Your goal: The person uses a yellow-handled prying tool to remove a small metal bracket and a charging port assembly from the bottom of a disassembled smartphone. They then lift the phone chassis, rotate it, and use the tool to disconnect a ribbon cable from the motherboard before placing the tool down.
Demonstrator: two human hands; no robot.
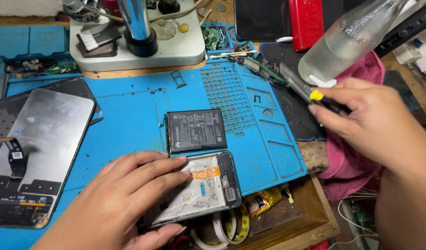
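Blue repair mat point(129, 115) fills the bench, running out at its 3 o'clock edge onto bare wood, with open blue between the microscope base point(176, 46) at 12 and the removed battery point(196, 130) lying flat at centre. Left hand point(125, 199) lies flat, fingers pressed down on the opened phone frame point(199, 190), which sits touching the battery's 6 o'clock edge and overhangs the mat's near edge. Right hand point(375, 120), at 3 o'clock, pinches a yellow-capped screwdriver point(301, 88), well apart from the frame.

One head-worn camera looks steeply down, close over the blue work mat point(129, 115).
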